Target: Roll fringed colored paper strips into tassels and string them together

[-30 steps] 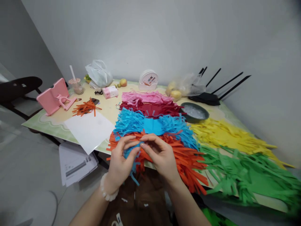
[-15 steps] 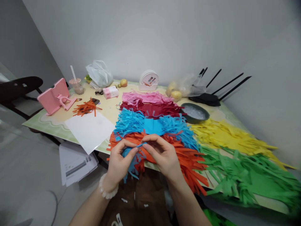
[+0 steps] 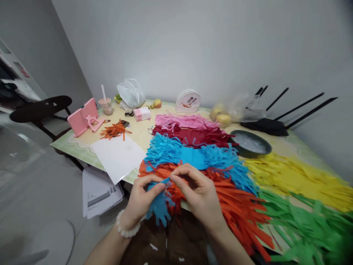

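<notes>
Left hand [image 3: 142, 200] and right hand [image 3: 200, 195] pinch the blue fringe [image 3: 160, 208] at the desk's [image 3: 140, 134] near edge; I'd hold each grip snug, strips aligned.

left hand [image 3: 142, 202] wrist: white bead bracelet [image 3: 124, 230] | forearms: bare | lap: brown cloth [image 3: 176, 235]

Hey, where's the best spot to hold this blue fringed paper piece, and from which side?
Probably the top edge of the blue fringed paper, where its strips join, pinched from above as the left hand and right hand do. The cut strips hang limp below and would likely bend or tear.
</notes>
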Tool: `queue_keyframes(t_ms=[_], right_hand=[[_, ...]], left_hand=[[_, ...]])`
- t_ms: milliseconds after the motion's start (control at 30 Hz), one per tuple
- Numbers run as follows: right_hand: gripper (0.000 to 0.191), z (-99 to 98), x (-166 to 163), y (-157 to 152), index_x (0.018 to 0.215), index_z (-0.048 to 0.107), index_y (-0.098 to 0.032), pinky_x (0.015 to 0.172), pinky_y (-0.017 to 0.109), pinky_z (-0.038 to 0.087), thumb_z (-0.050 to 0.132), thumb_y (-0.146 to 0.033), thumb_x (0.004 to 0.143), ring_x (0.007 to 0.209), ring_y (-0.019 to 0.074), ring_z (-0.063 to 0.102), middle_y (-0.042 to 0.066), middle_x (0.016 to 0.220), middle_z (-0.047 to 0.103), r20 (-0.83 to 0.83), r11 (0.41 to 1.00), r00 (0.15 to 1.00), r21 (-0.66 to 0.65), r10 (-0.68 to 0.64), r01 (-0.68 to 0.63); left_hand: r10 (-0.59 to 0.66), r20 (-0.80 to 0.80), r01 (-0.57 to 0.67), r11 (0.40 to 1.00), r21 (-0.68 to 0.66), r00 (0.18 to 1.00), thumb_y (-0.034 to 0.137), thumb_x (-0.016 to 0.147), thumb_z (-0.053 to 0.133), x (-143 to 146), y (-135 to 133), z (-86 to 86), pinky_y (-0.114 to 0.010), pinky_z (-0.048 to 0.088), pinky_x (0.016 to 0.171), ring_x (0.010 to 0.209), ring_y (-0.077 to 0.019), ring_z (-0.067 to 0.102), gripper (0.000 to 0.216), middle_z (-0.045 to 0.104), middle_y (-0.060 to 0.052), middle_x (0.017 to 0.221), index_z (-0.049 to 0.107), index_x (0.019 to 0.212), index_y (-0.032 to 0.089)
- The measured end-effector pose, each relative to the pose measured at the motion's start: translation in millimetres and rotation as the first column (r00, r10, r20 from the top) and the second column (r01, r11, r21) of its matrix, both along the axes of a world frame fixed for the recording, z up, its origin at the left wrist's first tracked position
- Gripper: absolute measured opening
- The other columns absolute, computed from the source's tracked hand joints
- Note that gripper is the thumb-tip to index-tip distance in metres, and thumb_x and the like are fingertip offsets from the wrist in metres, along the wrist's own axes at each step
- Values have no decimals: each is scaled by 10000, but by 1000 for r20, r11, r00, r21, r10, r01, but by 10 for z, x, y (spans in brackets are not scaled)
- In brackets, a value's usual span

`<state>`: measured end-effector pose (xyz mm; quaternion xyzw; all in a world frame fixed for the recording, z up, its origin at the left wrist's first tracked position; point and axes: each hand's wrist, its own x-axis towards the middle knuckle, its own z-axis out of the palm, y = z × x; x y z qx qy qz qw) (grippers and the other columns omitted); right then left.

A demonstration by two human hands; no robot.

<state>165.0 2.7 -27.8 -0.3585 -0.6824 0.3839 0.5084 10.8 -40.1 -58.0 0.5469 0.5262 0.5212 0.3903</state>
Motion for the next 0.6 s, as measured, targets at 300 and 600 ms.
queue_keyframes(t_ms=[300,600], right_hand=[[217,-387,314,111,1000,708,-216,759,259,538,579,-374,926,841,181,697,45,919,734,191,990,982,-140,-8,35],[216,-455,326,347,899,720,-232,728,234,549,528,-323,938,790,176,716,29,851,751,348,997,934,-36,80,-72]], left_hand=[[574,-730,-502,785,363,370,276,866,518,-2270,1145,270,-428,466,918,979,-279,613,236,706,-119,943,663,974,124],[209,-935,-117,976,182,286,196,844,599,-2170,2549,-473,-467,329,1066,1182,-301,551,154,752,-83,1042,749,852,229]])
